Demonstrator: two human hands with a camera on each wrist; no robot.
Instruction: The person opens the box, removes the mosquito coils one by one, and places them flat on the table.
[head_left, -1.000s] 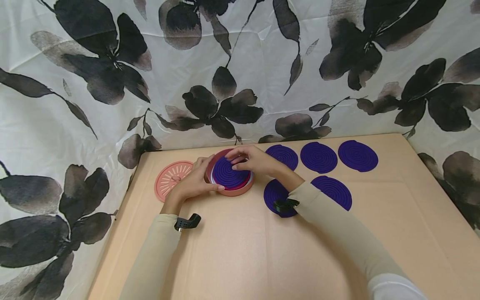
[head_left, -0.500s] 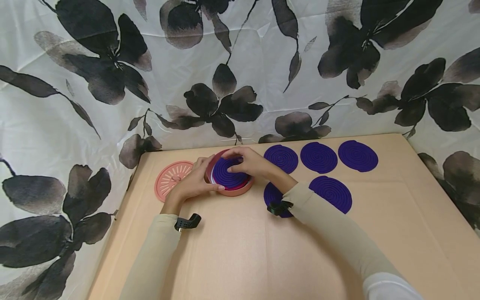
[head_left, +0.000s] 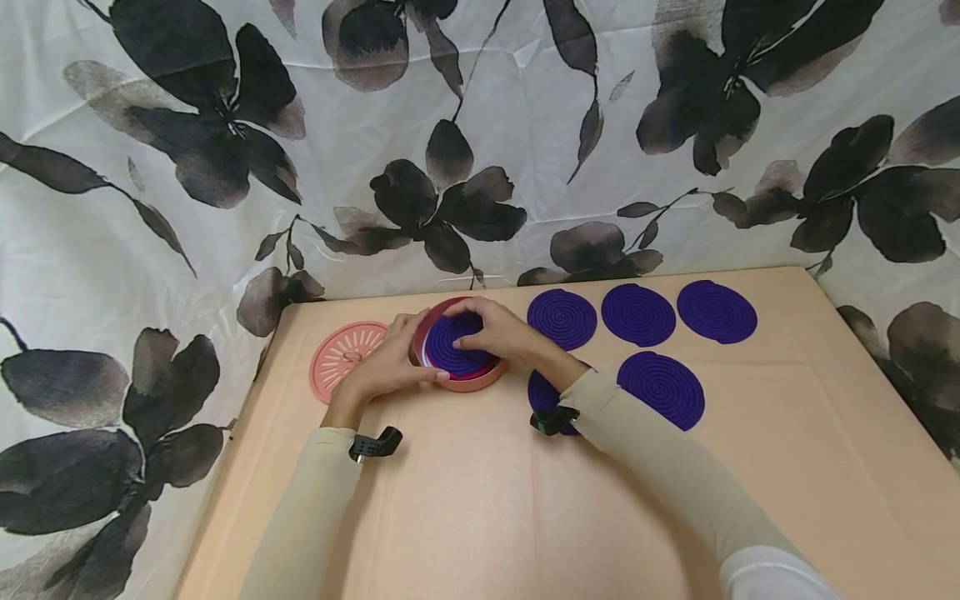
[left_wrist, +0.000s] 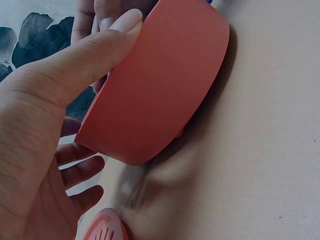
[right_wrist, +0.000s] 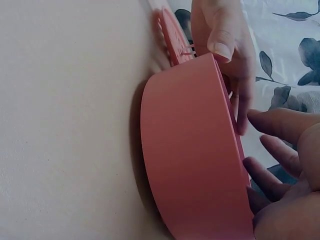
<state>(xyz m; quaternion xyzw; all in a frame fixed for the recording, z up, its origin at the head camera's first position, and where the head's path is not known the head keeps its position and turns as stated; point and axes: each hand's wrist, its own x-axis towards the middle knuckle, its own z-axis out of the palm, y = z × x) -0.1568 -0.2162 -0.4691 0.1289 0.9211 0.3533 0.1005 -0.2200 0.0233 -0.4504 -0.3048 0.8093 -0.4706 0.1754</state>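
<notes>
A round coral tin-like container stands at the back of the table, a purple mosquito coil lying in its mouth. My left hand holds it from the left; in the left wrist view the thumb lies at the rim and the other fingers curve behind. From the right, my right hand reaches over the coil, thumb and fingers spread apart on it. In the right wrist view its fingertips dip past the rim, partly hidden by the wall. A white and a red edge show under the coil.
Left of the container lies a coral slotted lid. To the right are more purple coils: a back row and a front pair, one partly under the right sleeve. A floral cloth hangs behind the table.
The right hand's thumb and fingers have spread wider over the coil and shifted slightly left; the right forearm has moved a little left. The left hand and container have stayed put.
</notes>
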